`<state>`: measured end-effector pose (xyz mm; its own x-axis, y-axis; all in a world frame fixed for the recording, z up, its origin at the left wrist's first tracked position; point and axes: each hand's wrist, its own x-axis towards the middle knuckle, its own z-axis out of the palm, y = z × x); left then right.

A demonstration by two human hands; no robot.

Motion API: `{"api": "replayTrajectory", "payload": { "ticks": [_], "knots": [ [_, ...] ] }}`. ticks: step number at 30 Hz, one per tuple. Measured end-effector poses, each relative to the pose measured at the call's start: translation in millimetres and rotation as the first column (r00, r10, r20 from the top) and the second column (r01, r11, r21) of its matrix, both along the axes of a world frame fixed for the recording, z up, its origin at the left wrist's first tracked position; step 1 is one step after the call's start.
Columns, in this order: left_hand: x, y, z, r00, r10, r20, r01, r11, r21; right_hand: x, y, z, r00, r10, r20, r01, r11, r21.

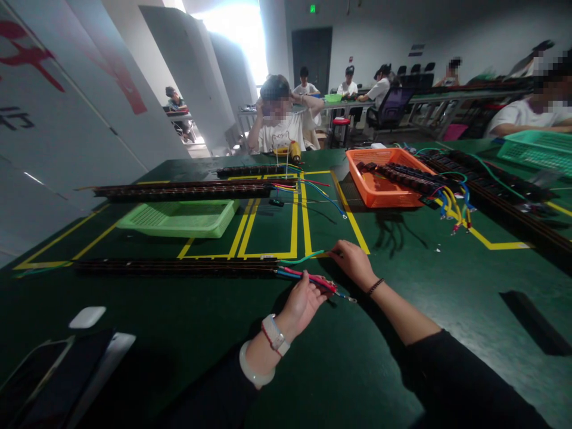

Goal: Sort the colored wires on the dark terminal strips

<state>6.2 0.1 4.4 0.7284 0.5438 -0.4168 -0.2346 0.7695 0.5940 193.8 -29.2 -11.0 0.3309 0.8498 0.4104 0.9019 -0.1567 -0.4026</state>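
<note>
A long dark cable-chain assembly [179,267] lies across the green table in front of me, wires coming out of its right end. My left hand [304,302] is closed around the bundle of red and blue wires [319,280], whose ring terminal [352,300] sticks out past the fingers. Above and to the right, my right hand [353,262] pinches the end of a green wire [301,260] that leaves the same end of the chain.
Beyond lie a light green basket [179,229], another long cable chain [187,189], and an orange basket [384,199] holding chain pieces and wires. A yellow heat gun [292,152] stands farther back. A black strip [534,322] lies right; a white case [87,317] left. A person sits opposite.
</note>
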Motion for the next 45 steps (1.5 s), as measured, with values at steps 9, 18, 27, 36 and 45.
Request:
{"api": "replayTrajectory", "payload": {
  "ticks": [9,18,27,36,45],
  "knots": [
    [0.4,3.3,-2.8,0.998,-0.038,0.058,0.041,0.998,-0.052,-0.5,-27.0,-3.8,0.976,0.217,0.031,-0.219,0.972,0.081],
    [-0.6,1.5,-2.3,0.997,-0.023,0.078,0.024,1.000,-0.014,-27.6,-62.0,15.5,0.935,0.353,0.013,-0.353,0.935,0.005],
    [-0.2,4.9,-4.5,0.994,-0.084,0.075,0.086,0.996,-0.019,-27.8,-57.1,12.6,0.934,0.357,0.008,-0.350,0.921,-0.174],
    [-2.9,6.1,4.4,0.990,-0.139,0.029,0.140,0.990,-0.024,-21.8,-51.0,15.2,0.905,0.316,-0.284,-0.383,0.897,-0.220],
    [-1.5,6.5,0.2,0.997,-0.077,-0.011,0.076,0.997,-0.031,-15.9,-44.3,9.8,0.925,0.194,-0.328,-0.266,0.945,-0.191]
  ]
}}
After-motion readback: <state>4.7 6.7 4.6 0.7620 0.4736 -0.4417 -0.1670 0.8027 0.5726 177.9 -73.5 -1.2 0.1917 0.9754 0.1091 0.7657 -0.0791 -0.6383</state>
